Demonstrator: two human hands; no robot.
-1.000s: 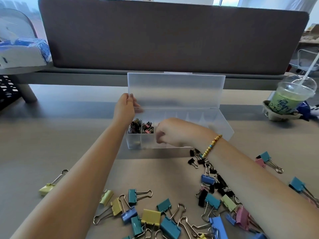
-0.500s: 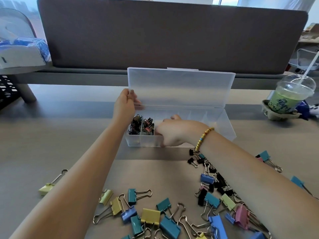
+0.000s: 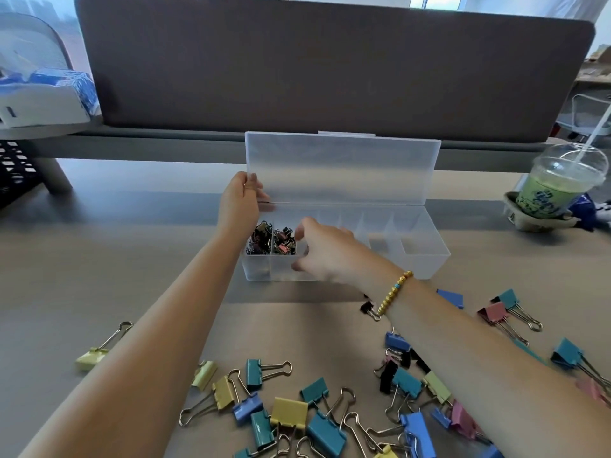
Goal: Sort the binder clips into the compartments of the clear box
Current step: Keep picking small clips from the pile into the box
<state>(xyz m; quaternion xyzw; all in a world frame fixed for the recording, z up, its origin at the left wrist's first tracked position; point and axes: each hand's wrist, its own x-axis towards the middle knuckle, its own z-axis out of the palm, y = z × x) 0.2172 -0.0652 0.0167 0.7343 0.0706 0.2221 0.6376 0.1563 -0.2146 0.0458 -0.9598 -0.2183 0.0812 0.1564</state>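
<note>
With the clear box [image 3: 423, 259] as our landmark, our right hand [image 3: 325, 251] has shifted from a closed fist over its third compartment to loose, spread fingers at the front wall, grasping nothing we can see, so a clip has probably just dropped in. Our left hand [image 3: 239, 203] still pinches the lid's left edge. Most binder clips [image 3: 291, 414] lie on the desk [image 3: 115, 259] in front of the box.

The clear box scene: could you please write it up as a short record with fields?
box: clear box, lid up
filled compartments: two at the left end, holding small clips
other compartments: look empty where visible
left hand: on the lid's left edge
right hand: over the box, fingers curled; contents not visible
table: loose coloured binder clips near the person
drink cup: far right
</note>
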